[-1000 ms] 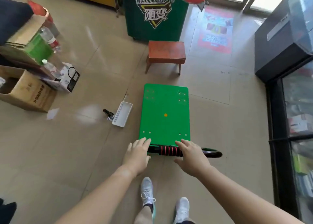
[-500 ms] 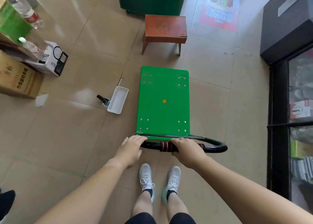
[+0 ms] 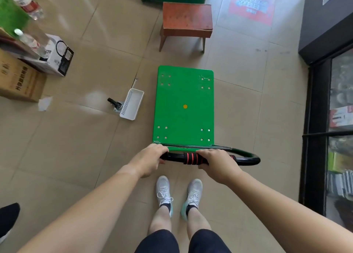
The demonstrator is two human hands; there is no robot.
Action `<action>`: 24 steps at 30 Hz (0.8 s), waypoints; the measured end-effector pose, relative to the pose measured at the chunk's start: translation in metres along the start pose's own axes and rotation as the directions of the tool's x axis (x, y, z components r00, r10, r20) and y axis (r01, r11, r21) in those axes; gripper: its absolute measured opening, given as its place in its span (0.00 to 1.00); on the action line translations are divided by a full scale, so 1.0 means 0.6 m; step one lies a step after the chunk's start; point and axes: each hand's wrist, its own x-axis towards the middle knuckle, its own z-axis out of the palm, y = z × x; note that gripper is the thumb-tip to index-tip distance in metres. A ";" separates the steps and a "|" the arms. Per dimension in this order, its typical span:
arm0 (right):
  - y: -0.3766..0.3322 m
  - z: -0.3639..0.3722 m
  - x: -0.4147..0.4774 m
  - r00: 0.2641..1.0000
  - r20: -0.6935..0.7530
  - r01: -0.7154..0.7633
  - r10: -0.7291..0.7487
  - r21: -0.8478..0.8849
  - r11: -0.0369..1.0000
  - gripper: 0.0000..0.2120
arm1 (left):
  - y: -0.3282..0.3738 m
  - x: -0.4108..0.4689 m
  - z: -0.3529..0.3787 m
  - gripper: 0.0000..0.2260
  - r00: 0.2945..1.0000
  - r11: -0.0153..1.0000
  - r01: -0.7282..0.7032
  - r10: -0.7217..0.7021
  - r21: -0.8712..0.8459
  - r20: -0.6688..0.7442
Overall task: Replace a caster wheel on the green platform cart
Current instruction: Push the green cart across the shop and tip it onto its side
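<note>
The green platform cart (image 3: pixel 184 107) stands upright on the tiled floor in front of my feet, deck up, with bolt holes at each corner. Its black handle (image 3: pixel 246 159) with a red-striped grip is raised at the near end. My left hand (image 3: pixel 150 157) grips the handle's left part and my right hand (image 3: pixel 215 162) grips it just right of the red stripes. A loose caster wheel (image 3: pixel 115 104) lies on the floor left of the cart, beside a white basket (image 3: pixel 131 103). A wrench (image 3: pixel 134 82) lies behind the basket. The cart's own wheels are hidden under the deck.
A small red-brown wooden stool (image 3: pixel 187 21) stands just beyond the cart. Cardboard boxes (image 3: pixel 21 82) and water bottles (image 3: pixel 28 2) sit at the left. A black glass-door cabinet (image 3: pixel 324 119) lines the right side. Another person's dark shoe (image 3: pixel 8 217) shows at lower left.
Both hands have closed around the handle and the handle has come up from the deck. The view has tilted down and the cart sits closer to my feet.
</note>
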 end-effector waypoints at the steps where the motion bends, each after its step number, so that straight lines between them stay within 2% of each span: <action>1: 0.005 0.002 -0.005 1.000 0.001 -0.012 0.012 0.004 1.000 0.16 | 0.005 0.000 0.003 0.14 1.000 1.000 -0.007 0.007 0.009 0.002; 5: 0.028 0.008 -0.024 0.997 -0.013 -0.071 0.071 -0.015 0.997 0.14 | 0.035 0.000 0.020 0.15 0.998 0.997 -0.056 0.057 0.054 -0.009; 9: 0.042 0.013 -0.038 0.990 0.034 -0.132 0.135 -0.087 0.987 0.14 | 0.071 0.004 0.034 0.14 0.994 0.988 -0.103 0.105 0.119 -0.014; 13: 0.011 0.027 -0.041 0.996 0.047 -0.068 0.071 -0.055 0.996 0.24 | 0.107 0.007 0.041 0.12 0.991 0.979 -0.124 0.129 0.160 -0.025; 17: 0.005 0.048 -0.040 0.997 -0.049 -0.057 0.054 -0.054 0.997 0.19 | 0.124 0.005 0.051 0.16 0.991 0.973 -0.110 0.124 0.201 -0.056; 21: 0.035 0.060 -0.053 0.989 -0.143 -0.023 0.027 0.031 0.999 0.16 | 0.135 0.008 0.067 0.19 0.981 0.970 -0.134 0.159 0.203 -0.109; 24: 0.063 0.056 -0.064 0.979 -0.200 -0.024 0.043 0.100 0.995 0.13 | 0.147 0.019 0.075 0.17 0.968 0.968 -0.193 0.214 0.158 -0.133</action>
